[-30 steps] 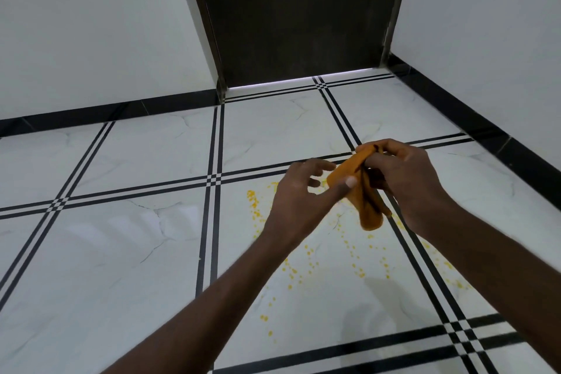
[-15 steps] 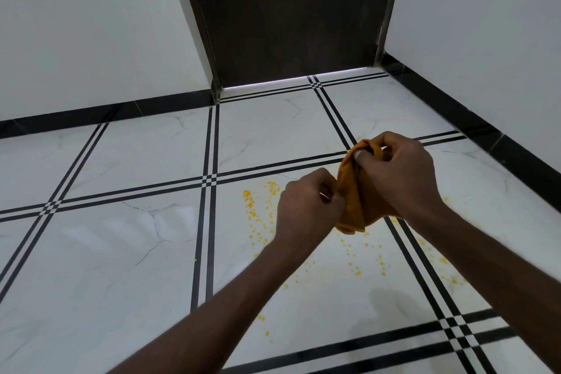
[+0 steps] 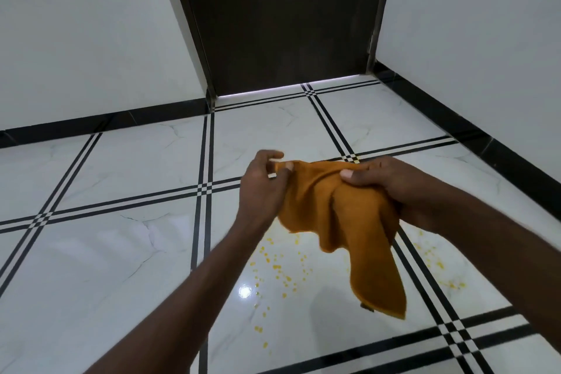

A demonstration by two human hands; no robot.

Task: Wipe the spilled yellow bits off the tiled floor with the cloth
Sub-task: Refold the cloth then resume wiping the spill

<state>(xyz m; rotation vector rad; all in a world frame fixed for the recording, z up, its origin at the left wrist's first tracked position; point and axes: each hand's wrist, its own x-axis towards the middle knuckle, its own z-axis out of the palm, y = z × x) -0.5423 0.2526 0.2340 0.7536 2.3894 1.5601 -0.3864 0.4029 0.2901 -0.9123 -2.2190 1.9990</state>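
An orange cloth (image 3: 343, 222) hangs in the air between both hands, partly spread, with one long corner dangling down to the lower right. My left hand (image 3: 262, 188) pinches its upper left corner between thumb and fingers. My right hand (image 3: 382, 182) grips the upper right part, bunched in the palm. Below the cloth, small yellow bits (image 3: 280, 270) lie scattered on the white marble-look tiled floor (image 3: 121, 267); more yellow bits (image 3: 437, 264) lie to the right of a black stripe line. The cloth hides part of the spill.
A dark brown door (image 3: 282, 18) stands shut straight ahead, with light under it. White walls (image 3: 91, 33) with a black skirting (image 3: 498, 143) close in on the left and right, forming a narrow corner. Black double stripes cross the floor.
The hands have moved apart and the cloth, bunched up a second ago, now hangs spread out between them. The view has tilted down a little toward the spill.
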